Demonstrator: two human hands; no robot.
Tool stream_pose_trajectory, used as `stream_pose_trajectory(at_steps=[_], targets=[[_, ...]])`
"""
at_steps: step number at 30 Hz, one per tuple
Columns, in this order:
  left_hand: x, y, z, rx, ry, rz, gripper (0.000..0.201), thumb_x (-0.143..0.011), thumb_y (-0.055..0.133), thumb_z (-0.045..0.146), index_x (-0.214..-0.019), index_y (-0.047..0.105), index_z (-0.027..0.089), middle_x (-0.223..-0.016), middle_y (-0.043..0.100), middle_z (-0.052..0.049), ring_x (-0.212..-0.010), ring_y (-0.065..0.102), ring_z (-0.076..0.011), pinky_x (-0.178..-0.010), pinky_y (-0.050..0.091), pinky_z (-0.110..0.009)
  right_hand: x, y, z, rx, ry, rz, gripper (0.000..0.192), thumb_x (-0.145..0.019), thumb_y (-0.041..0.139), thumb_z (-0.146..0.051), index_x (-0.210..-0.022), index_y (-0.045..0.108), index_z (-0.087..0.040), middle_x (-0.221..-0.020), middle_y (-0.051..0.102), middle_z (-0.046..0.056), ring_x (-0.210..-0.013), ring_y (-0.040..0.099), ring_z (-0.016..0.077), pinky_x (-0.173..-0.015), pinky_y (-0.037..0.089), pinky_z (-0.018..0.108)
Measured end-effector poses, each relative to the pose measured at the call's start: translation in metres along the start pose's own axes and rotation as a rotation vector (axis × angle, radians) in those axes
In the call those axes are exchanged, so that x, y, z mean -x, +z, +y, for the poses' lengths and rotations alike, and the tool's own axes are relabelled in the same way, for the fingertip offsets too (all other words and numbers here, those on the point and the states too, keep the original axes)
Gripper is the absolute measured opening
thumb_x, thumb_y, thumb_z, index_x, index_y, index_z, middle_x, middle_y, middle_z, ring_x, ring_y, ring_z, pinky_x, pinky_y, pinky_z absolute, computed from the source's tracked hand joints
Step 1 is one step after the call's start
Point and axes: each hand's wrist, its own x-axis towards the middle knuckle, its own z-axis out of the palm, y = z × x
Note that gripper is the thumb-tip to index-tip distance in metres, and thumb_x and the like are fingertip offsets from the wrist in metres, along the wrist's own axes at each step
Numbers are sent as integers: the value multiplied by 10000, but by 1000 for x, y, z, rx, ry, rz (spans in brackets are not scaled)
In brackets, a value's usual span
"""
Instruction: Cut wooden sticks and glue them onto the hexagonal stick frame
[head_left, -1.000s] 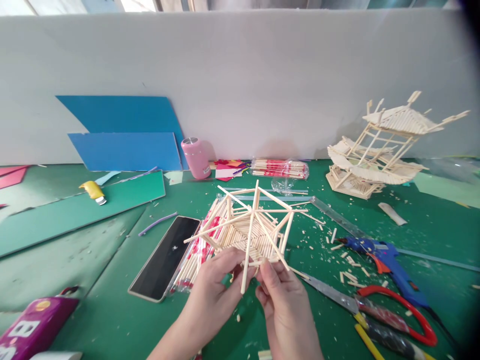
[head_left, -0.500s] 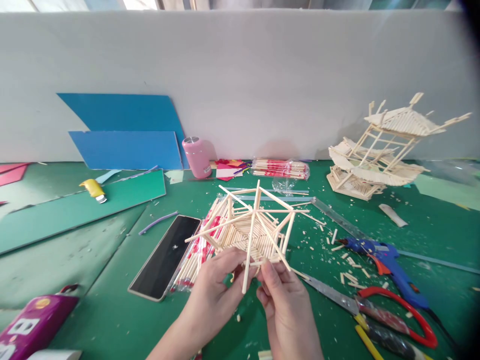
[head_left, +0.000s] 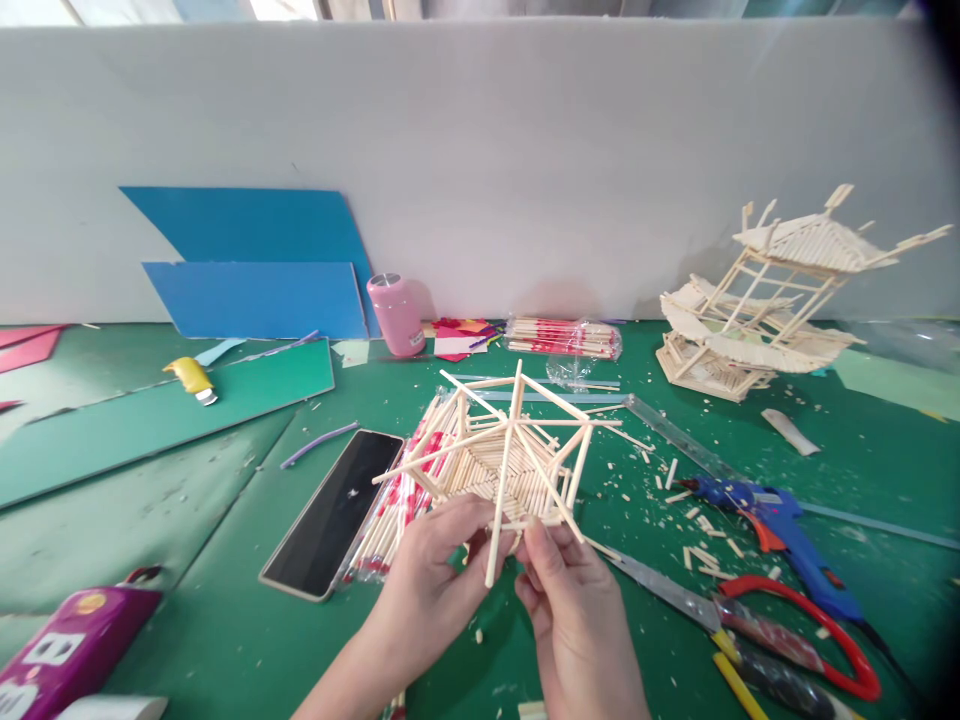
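A small pavilion model of pale wooden sticks [head_left: 508,440] stands in front of me, with an open spoked top above a floor of sticks in a herringbone pattern. My left hand [head_left: 442,570] is closed on its near left side, fingers pinching around the front edge. My right hand [head_left: 574,600] pinches the same near edge from the right, thumb on a short crosswise stick. One roof stick sticks out toward me between the two hands. Some of my fingertips are hidden behind the sticks.
Right lie a blue glue gun [head_left: 780,535] and red-handled scissors [head_left: 810,640] among stick scraps. Left are a phone [head_left: 334,515] and bagged sticks [head_left: 382,530]. A larger stick pavilion [head_left: 787,300], pink bottle [head_left: 396,315] and blue boards [head_left: 255,300] stand by the grey partition [head_left: 480,160].
The whole view has shifted very slightly. Both hands keep the same grip on the stick pavilion model, with no other visible movement.
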Motion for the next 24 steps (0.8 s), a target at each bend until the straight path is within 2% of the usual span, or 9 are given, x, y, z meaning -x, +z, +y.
stream_pose_trajectory(at_steps=[8, 18, 21, 24], targets=[[5, -1, 1, 16, -20, -1, 147, -851, 500, 148, -747, 602, 159, -676, 593, -15, -618, 538, -126, -583, 422, -221, 0, 0, -1, 29, -1, -2, 201, -587, 785, -367, -637, 687, -199, -599, 634, -29, -443, 426, 27, -449, 359, 146], [4, 1, 1, 48, -28, 19, 128, -832, 523, 131, -852, 644, 169, -718, 619, -23, -640, 547, -132, -590, 441, -229, 0, 2, -1, 42, -11, -12, 244, -578, 783, -387, -622, 676, -172, -570, 609, -22, -437, 394, 33, -439, 349, 154], [10, 2, -2, 42, -12, 115, 204, -790, 570, 120, -975, 612, 195, -837, 612, -33, -630, 528, -119, -598, 451, -233, 0, -3, -2, 41, -14, -15, 232, -590, 778, -378, -630, 667, -179, -559, 587, -35, -436, 389, 35, -436, 346, 156], [25, 3, -4, 113, -79, 263, 325, -770, 593, 138, -1078, 541, 231, -934, 550, -34, -582, 484, -95, -565, 447, -231, 3, -15, -6, 53, -9, -23, 236, -596, 772, -388, -605, 646, -190, -526, 553, -50, -430, 375, 34, -435, 344, 154]])
